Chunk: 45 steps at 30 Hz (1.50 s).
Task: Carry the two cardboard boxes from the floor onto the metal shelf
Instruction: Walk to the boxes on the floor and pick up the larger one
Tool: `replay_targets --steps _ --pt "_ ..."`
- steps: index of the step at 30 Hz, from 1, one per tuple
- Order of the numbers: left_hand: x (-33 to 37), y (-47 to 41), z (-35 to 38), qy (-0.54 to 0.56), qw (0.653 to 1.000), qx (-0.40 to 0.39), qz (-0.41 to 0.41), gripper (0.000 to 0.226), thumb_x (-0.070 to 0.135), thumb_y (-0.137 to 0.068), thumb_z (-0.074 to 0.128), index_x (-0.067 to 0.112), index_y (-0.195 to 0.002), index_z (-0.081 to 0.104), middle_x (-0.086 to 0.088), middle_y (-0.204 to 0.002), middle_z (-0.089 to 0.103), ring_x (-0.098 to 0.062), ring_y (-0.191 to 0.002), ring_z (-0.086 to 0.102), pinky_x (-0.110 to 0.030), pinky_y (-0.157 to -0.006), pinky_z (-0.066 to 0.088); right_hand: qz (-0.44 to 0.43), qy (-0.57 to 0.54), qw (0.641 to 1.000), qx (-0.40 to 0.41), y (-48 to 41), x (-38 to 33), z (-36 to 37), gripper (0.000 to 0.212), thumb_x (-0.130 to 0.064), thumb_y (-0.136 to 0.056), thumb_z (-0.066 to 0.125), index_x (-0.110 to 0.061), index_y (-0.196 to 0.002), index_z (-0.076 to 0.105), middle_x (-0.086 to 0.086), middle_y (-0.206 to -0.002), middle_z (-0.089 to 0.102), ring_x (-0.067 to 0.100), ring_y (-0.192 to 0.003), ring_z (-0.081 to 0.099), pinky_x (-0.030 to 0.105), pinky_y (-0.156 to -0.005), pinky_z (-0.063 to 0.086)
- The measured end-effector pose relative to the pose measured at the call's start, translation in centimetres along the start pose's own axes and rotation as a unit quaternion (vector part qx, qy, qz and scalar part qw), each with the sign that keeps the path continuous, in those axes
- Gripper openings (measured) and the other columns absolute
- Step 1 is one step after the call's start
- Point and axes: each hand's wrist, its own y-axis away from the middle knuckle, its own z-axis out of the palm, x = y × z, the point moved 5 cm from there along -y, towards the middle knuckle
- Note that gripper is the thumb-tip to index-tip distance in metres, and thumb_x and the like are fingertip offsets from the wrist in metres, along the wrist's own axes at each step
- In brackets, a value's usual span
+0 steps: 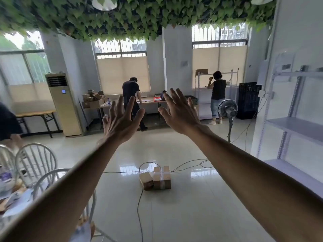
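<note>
Two cardboard boxes lie side by side on the glossy tiled floor ahead of me: a smaller box point(146, 180) on the left, touching a larger taped box point(162, 178) on the right. Both my arms are stretched out in front at chest height. My left hand point(120, 121) and my right hand point(180, 112) are raised well above the boxes, palms facing away, fingers spread, holding nothing. The white metal shelf point(297, 126) stands at the right edge, its visible boards bare.
Cables point(139, 203) run across the floor around the boxes. White chairs point(36, 161) and a cluttered table are at the left. A standing fan point(227, 109), black crates point(249, 100), two persons at a desk and a far shelf are at the back.
</note>
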Motion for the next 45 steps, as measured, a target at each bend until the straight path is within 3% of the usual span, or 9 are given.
replay_targets --steps 5,9,14,18,23,28,38,42,45 --pt "0.9 -0.8 2.6 0.056 0.998 -0.029 -0.026 0.085 0.079 -0.093 0.015 0.044 -0.169 0.003 0.003 -0.18 -0.009 -0.032 -0.165 0.001 -0.066 -0.123 0.016 0.04 -0.103 0.994 0.002 0.0 2.0 1.1 0.065 -0.05 -0.107 0.033 -0.019 -0.162 0.02 0.005 -0.174 0.008 0.023 -0.16 0.001 0.047 -0.127 0.008" --pt "0.5 -2.4 5.3 0.124 0.991 -0.057 -0.017 0.086 0.076 -0.096 0.016 0.035 -0.171 0.008 -0.004 -0.181 0.004 -0.029 -0.165 0.008 -0.053 -0.129 0.01 0.104 -0.209 0.972 -0.012 -0.6 4.0 3.0 0.063 -0.045 -0.108 0.036 -0.014 -0.161 0.025 0.009 -0.172 0.018 0.022 -0.159 0.013 0.038 -0.125 0.013" --pt "-0.1 -4.5 9.2 0.214 0.97 -0.09 -0.067 0.071 0.063 -0.11 0.024 0.026 -0.171 0.019 -0.004 -0.179 0.016 -0.024 -0.164 0.014 -0.047 -0.129 0.014 0.183 -0.306 0.933 -0.038 -1.5 6.7 7.0 0.062 -0.048 -0.108 0.033 -0.013 -0.16 0.029 0.01 -0.169 0.027 0.025 -0.156 0.023 0.04 -0.123 0.02" --pt "-1.8 -7.2 12.9 0.322 0.928 -0.139 -0.123 0.068 0.061 -0.11 0.025 0.027 -0.168 0.025 -0.001 -0.178 0.021 -0.027 -0.161 0.023 -0.058 -0.127 0.023 0.217 -0.331 0.917 -0.042 -3.0 8.7 11.1 0.062 -0.05 -0.109 0.028 -0.013 -0.158 0.035 0.011 -0.165 0.036 0.027 -0.153 0.03 0.039 -0.119 0.025" --pt "-4.7 -10.3 18.5 0.365 0.898 -0.189 -0.158 0.064 0.056 -0.113 0.023 0.025 -0.169 0.021 -0.004 -0.179 0.014 -0.028 -0.162 0.021 -0.056 -0.129 0.022 0.281 -0.371 0.882 -0.069 -5.9 10.8 18.1 0.067 -0.058 -0.106 0.028 -0.018 -0.159 0.031 0.009 -0.167 0.033 0.029 -0.153 0.03 0.044 -0.123 0.026" --pt "-9.4 -14.6 23.7 0.378 0.881 -0.219 -0.184 0.063 0.051 -0.115 0.02 0.02 -0.17 0.02 -0.007 -0.179 0.015 -0.027 -0.163 0.02 -0.05 -0.13 0.022 0.32 -0.36 0.872 -0.088 -9.6 11.6 25.9 0.066 -0.056 -0.106 0.029 -0.016 -0.158 0.035 0.008 -0.166 0.035 0.028 -0.152 0.032 0.042 -0.123 0.026" --pt "-18.3 -21.0 32.8 0.404 0.827 -0.273 -0.279 0.073 0.064 -0.109 0.024 0.025 -0.17 0.02 -0.004 -0.178 0.02 -0.031 -0.161 0.026 -0.059 -0.125 0.028 0.363 -0.364 0.851 -0.111 -15.2 13.6 36.5 0.062 -0.051 -0.108 0.03 -0.014 -0.157 0.037 0.008 -0.165 0.037 0.027 -0.151 0.033 0.04 -0.12 0.028" --pt "-20.4 -23.1 36.6 0.399 0.819 -0.282 -0.299 0.072 0.065 -0.109 0.025 0.027 -0.169 0.022 -0.004 -0.178 0.021 -0.03 -0.161 0.027 -0.057 -0.124 0.031 0.376 -0.37 0.84 -0.124 -17.0 15.6 40.8 0.06 -0.051 -0.108 0.031 -0.014 -0.154 0.042 0.008 -0.162 0.042 0.026 -0.148 0.038 0.035 -0.112 0.031" --pt "-21.4 -25.2 39.6 0.386 0.82 -0.289 -0.309 0.072 0.065 -0.109 0.024 0.026 -0.17 0.021 -0.005 -0.178 0.022 -0.031 -0.161 0.027 -0.058 -0.124 0.031 0.385 -0.387 0.827 -0.136 -18.4 17.7 44.6 0.061 -0.051 -0.108 0.033 -0.014 -0.156 0.04 0.006 -0.164 0.039 0.025 -0.15 0.035 0.035 -0.115 0.029"
